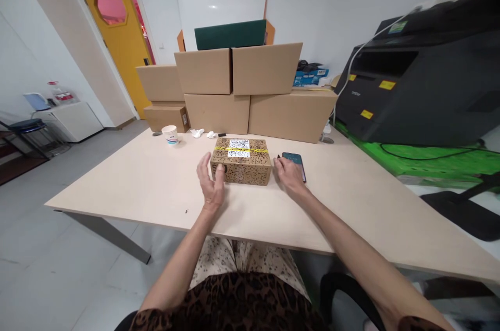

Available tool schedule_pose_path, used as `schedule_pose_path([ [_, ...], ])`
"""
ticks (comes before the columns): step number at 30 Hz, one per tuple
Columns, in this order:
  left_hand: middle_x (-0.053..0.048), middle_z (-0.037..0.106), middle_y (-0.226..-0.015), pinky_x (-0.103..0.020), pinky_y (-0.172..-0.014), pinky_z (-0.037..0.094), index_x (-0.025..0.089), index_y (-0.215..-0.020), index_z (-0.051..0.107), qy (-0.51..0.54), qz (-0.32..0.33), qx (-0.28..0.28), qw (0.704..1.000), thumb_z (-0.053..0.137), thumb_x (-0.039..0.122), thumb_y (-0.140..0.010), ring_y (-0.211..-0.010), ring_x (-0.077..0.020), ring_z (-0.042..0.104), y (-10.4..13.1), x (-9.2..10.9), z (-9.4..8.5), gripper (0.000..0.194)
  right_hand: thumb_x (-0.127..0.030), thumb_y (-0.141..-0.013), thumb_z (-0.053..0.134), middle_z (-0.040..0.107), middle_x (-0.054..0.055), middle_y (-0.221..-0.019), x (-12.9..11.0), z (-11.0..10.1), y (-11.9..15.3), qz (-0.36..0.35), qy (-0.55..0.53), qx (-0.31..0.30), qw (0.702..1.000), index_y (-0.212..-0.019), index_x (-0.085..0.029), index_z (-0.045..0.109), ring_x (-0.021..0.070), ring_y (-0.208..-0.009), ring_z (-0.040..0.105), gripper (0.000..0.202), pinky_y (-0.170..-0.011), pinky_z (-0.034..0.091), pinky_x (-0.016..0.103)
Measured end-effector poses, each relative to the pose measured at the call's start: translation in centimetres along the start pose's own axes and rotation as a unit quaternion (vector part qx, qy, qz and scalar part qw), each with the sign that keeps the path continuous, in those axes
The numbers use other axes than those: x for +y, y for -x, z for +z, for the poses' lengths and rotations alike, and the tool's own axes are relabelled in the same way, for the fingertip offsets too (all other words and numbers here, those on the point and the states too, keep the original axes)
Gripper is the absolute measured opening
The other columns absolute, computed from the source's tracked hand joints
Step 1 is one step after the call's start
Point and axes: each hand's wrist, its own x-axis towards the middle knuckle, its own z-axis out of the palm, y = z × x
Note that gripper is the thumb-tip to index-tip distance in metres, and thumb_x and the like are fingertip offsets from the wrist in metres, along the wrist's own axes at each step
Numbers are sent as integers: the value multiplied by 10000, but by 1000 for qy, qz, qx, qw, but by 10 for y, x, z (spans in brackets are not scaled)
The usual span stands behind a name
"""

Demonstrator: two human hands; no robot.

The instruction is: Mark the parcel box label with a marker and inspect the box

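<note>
Both hands closing in on a small printed box (240,161) at mid-table (136,180), left hand (210,181) open against its near-left corner, right hand (288,175) flat beside its right end by a phone (294,160), nothing gripped yet, firm two-sided grip likely needed next.

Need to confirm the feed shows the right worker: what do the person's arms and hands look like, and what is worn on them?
Both forearms are bare, with no sleeves reaching them. The left hand and right hand wear no gloves, and no rings, watch or bracelets show. The fingers are uncovered. Leopard-print fabric covers the body at the frame's bottom edge.
</note>
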Motion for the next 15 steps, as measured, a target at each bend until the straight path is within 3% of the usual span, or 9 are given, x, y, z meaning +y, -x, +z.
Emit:
schedule_pose_path([
  [3, -166, 423, -1652, -497, -1299, 249, 225, -1539, 439, 15, -180, -38, 983, 667, 612, -905, -1567, -330, 348, -16, -11, -11, 778, -726, -1012, 157, 755, 118, -877, -7, 5, 1, -24, -80, 4, 996, -883, -204, 687, 271, -861, 686, 755, -786, 497, 348],
  [5, -188, 441, -1640, -488, -1287, 287, 199, -1577, 384, 41, -247, -75, 965, 668, 662, -887, -1568, -348, 357, -21, -13, -17, 878, -817, -961, 105, 771, 117, -940, -13, 8, 6, -38, -124, 11, 991, -951, -200, 701, 273, -895, 689, 857, -798, 509, 357],
  [7, -206, 507, -1587, -476, -1266, 336, 171, -1599, 353, 50, -236, -93, 966, 667, 688, -879, -1546, -357, 398, -26, -9, -20, 939, -876, -923, 191, 780, 115, -1022, -20, 7, 10, -39, -202, 31, 978, -1063, -197, 715, 277, -953, 697, 869, -842, 514, 369],
  [10, -189, 559, -1546, -482, -1241, 376, 200, -1610, 348, 65, -167, -89, 980, 636, 703, -897, -1515, -355, 449, -39, 4, -23, 919, -907, -862, 393, 792, 111, -1015, -31, -3, 12, -18, -359, 77, 930, -1197, -192, 710, 278, -952, 721, 852, -836, 521, 379],
  [15, -104, 462, -1654, -518, -1274, 315, 295, -1577, 420, 92, -96, -95, 987, 638, 686, -907, -1545, -328, 413, -73, 6, -17, 806, -895, -859, 426, 811, 127, -1007, -40, -18, -2, -22, -447, 97, 889, -1287, -184, 671, 284, -1011, 747, 865, -810, 505, 368],
])
